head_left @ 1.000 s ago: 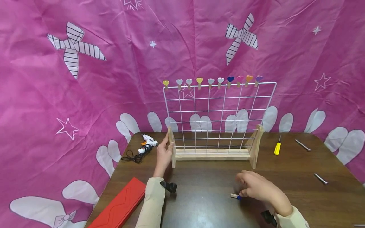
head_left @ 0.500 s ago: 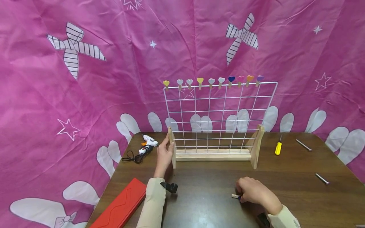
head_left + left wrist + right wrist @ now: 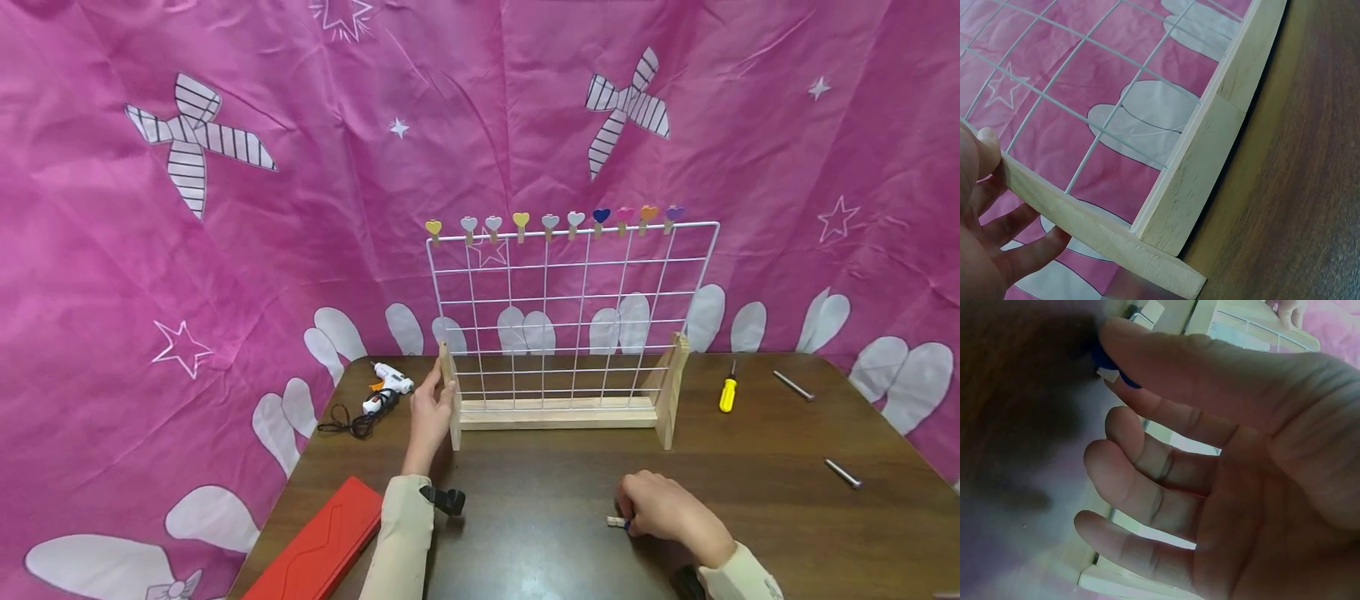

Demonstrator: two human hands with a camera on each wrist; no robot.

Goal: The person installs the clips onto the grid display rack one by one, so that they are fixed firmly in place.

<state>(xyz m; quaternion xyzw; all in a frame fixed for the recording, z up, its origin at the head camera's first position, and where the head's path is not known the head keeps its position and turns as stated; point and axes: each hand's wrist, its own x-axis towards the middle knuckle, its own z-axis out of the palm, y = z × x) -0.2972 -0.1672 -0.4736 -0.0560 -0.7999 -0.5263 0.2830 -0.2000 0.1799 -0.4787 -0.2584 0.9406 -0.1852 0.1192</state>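
Observation:
A white wire grid (image 3: 566,300) stands upright in a wooden base (image 3: 558,414). Along its top bar sits a row of small heart-topped clothespins (image 3: 521,223) in yellow, white, blue, pink, orange and purple. My left hand (image 3: 429,414) grips the left wooden upright (image 3: 1094,228), thumb on one side and fingers behind. In front of the stand, my right hand (image 3: 663,508) pinches a wooden clothespin (image 3: 615,522) by its blue heart (image 3: 1102,357) between thumb and forefinger, low at the tabletop. The other right fingers are loosely bent, and most of the heart is hidden in the head view.
On the left of the table lie a white glue gun (image 3: 393,377) with a black cord and a long red box (image 3: 318,537). A yellow-handled screwdriver (image 3: 727,395) and metal rods (image 3: 843,472) are on the right. A pink patterned cloth (image 3: 480,100) hangs behind.
My right hand has lowered onto the blue-heart clothespin and its fingers have closed on it. The left hand stays on the upright. The head view has tilted slightly.

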